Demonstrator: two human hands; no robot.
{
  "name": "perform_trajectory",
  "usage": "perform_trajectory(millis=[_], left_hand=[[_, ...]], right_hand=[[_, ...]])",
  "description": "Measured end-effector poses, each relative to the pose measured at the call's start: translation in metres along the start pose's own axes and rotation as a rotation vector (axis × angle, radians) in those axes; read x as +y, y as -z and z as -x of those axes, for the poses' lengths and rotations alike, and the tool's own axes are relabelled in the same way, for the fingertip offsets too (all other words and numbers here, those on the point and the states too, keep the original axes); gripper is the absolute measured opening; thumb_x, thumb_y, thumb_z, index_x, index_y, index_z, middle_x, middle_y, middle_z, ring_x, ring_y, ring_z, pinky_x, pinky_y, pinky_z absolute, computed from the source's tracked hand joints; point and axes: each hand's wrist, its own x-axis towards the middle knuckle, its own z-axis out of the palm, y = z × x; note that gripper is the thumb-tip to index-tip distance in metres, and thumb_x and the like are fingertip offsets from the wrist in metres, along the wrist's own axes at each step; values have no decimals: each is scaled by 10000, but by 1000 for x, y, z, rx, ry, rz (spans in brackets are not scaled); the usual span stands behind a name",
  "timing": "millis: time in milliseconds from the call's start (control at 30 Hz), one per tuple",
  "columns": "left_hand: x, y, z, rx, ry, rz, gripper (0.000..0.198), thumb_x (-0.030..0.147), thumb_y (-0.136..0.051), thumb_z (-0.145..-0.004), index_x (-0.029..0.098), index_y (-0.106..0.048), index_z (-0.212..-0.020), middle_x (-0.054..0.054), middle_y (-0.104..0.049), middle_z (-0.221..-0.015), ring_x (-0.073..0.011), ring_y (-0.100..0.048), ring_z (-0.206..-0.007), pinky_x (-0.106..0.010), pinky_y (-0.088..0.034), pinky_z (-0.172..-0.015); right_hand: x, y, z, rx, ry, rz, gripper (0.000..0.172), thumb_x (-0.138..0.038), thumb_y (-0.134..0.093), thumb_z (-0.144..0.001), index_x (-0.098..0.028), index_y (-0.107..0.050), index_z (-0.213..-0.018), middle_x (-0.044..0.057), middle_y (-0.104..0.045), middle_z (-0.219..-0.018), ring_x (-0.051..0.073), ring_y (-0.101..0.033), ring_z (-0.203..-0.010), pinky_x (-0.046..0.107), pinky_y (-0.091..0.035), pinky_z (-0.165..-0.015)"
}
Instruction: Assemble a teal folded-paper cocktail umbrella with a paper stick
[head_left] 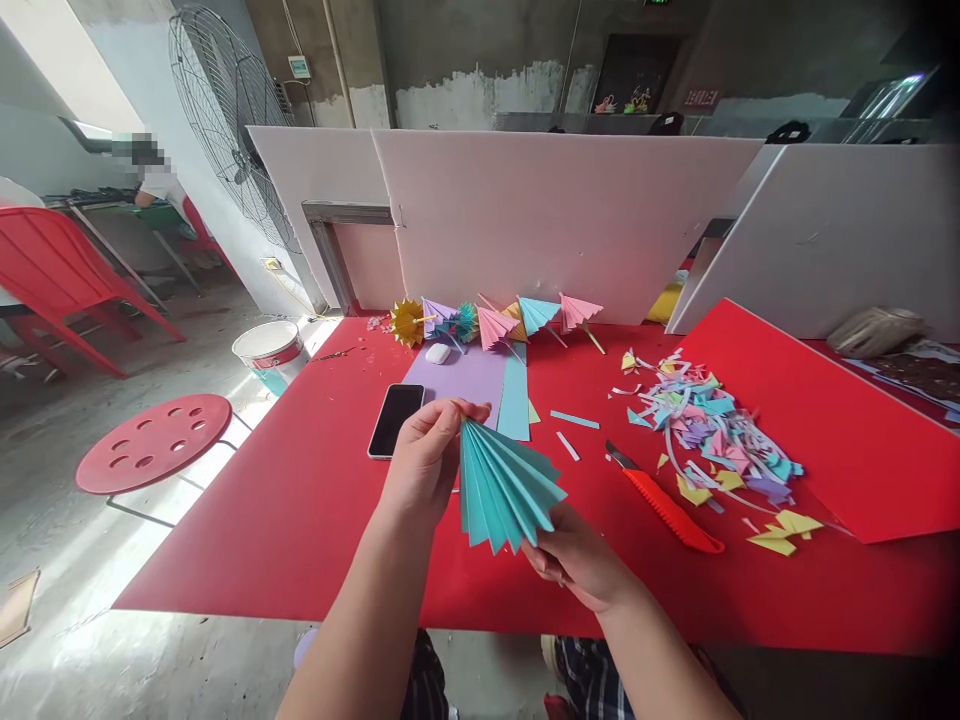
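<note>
A teal pleated paper umbrella (pixel 504 487) is held above the red table, its folds fanned toward me. My left hand (pixel 431 445) pinches its pointed top. My right hand (pixel 574 555) is closed at the lower right rim, with its fingers partly hidden behind the paper; a stick cannot be made out. Behind it, several finished paper umbrellas (pixel 538 314) in pink, blue, purple and yellow lie in a row. A purple paper sheet (pixel 457 380) and a light blue strip (pixel 514 400) lie beyond my hands.
Right of my hands lies a red-handled utility knife (pixel 671 508), blade pointing away. A heap of paper scraps (pixel 712 415) lies beyond it. A phone (pixel 396 420) is at the left, near a white eraser-like object (pixel 437 353). White boards (pixel 570 220) border the table's back.
</note>
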Motion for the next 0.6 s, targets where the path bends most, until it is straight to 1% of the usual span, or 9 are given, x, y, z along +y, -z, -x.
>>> perform_trajectory(millis=[100,167,233,300,367,433,467,533,600], left_hand=[[-2,-1,-2,11,13,17,216,360,-741,-650,166,-644,-652,1,-655,-677,-148,-638,-785,-317,-484,-838],[-4,-1,-3,11,28,23,255,415,-708,-676,173,-654,-736,-12,-673,-726,-158,-641,-797,-323,-483,-835],[-6,-1,-5,-11,55,25,394,525,-647,-692,186,-647,-893,-38,-690,-804,-190,-641,-848,-348,-484,-832],[-10,0,-6,-60,94,7,548,605,-610,-676,191,-601,-1036,-72,-692,-907,-234,-627,-925,-380,-481,-833],[-16,1,-6,-112,147,-19,601,590,-643,-651,186,-567,-1090,-97,-680,-982,-265,-614,-967,-395,-484,-826],[-22,4,-8,-119,223,-35,546,503,-687,-654,183,-564,-1079,-101,-677,-983,-264,-628,-936,-382,-498,-792],[-25,5,-9,-89,273,-30,492,454,-700,-660,181,-575,-1050,-96,-681,-952,-252,-642,-894,-365,-509,-760],[-30,9,-13,15,373,3,369,374,-705,-674,173,-596,-964,-75,-685,-867,-216,-660,-784,-325,-524,-680],[-33,14,-19,121,444,51,275,341,-694,-682,173,-597,-877,-42,-672,-778,-183,-656,-677,-306,-529,-616]], right_hand=[[-1,-2,0,17,5,-25,404,-439,-654,-730,-158,-460,-514,-59,-425,-437,16,-259,-364,216,-146,-381],[-1,-2,0,20,12,-56,370,-438,-651,-736,-151,-504,-553,-64,-432,-434,12,-261,-349,207,-151,-367],[-2,-3,1,27,8,-72,317,-440,-633,-753,-140,-593,-661,-67,-446,-434,14,-286,-324,197,-161,-341],[-5,-6,1,53,-8,-54,321,-447,-610,-770,-129,-653,-786,-65,-467,-429,24,-326,-298,189,-186,-314],[-10,-10,2,104,-11,-20,346,-456,-602,-772,-123,-674,-832,-58,-491,-415,39,-372,-283,185,-233,-303],[-16,-15,2,152,10,15,363,-475,-601,-764,-121,-681,-777,-34,-542,-432,51,-413,-279,190,-292,-311],[-19,-16,2,159,24,32,390,-494,-588,-767,-117,-677,-717,-10,-576,-462,59,-442,-290,195,-324,-321],[-21,-16,4,150,42,57,467,-535,-542,-784,-111,-663,-629,43,-636,-553,79,-510,-344,210,-389,-357],[-18,-10,8,169,52,47,486,-550,-514,-799,-111,-683,-676,77,-671,-654,102,-572,-435,222,-440,-410]])
